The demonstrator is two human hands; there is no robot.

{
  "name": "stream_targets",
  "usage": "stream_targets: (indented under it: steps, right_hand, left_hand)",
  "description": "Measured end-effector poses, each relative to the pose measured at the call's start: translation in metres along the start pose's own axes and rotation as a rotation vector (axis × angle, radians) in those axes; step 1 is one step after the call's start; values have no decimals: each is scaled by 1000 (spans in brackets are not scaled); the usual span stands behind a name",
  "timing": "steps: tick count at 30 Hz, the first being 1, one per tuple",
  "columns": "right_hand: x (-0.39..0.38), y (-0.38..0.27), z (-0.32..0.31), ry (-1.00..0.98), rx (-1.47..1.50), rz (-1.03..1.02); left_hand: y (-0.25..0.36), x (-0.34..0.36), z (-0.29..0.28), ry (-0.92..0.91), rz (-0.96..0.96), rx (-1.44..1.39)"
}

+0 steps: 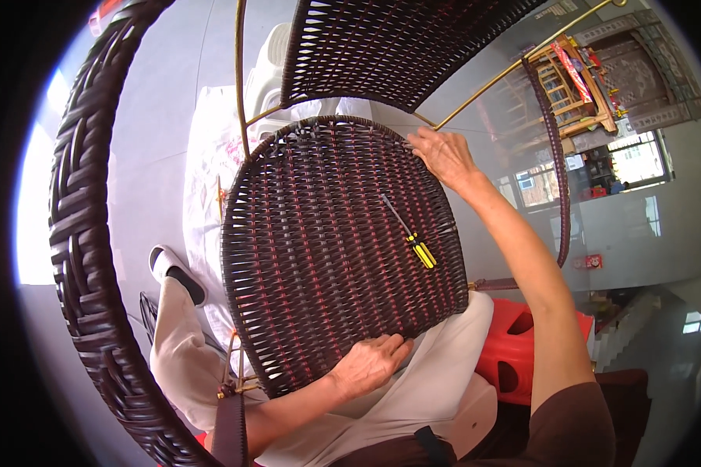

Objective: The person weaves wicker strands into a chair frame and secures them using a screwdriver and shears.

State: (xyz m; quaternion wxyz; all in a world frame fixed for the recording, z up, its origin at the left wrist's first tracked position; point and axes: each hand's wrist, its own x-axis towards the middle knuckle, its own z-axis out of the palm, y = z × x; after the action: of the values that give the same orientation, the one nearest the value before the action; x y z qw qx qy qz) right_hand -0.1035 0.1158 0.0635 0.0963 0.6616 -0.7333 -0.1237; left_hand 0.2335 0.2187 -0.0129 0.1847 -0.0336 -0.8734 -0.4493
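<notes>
A dark brown woven chair seat with reddish strands lies across my lap. My left hand is at its near edge, fingers bent over the rim and thumb hidden. At the far right edge, my right hand has its fingers closed on the rim; whether they also pinch a strand cannot be made out. A screwdriver with a yellow and black handle lies on the weave right of centre, its shaft pointing away from me. Beyond the seat rises the woven backrest, between gold-coloured metal rods.
A thick braided armrest curves up on the left, with a thinner one on the right. A red plastic stool stands beside my leg. White sheeting lies under the chair. Wooden furniture stands far right.
</notes>
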Motion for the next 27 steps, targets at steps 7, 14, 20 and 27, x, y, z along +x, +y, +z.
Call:
stream_targets:
  steps: [7,14,20,27]
  right_hand:
    - [-2,2,-5,1,-39,-43]
    - [0,-2,-8,-229,781,640]
    - [10,-7,-20,-325,1190,950]
    - [19,-1,-19,-421,1159,981]
  left_hand:
    - [1,0,-2,-12,-20,-23]
    - [0,1,-3,-27,-25,-36]
    - [0,1,-2,-55,-36,-81]
    - [-1,0,0,-26,-33,-49]
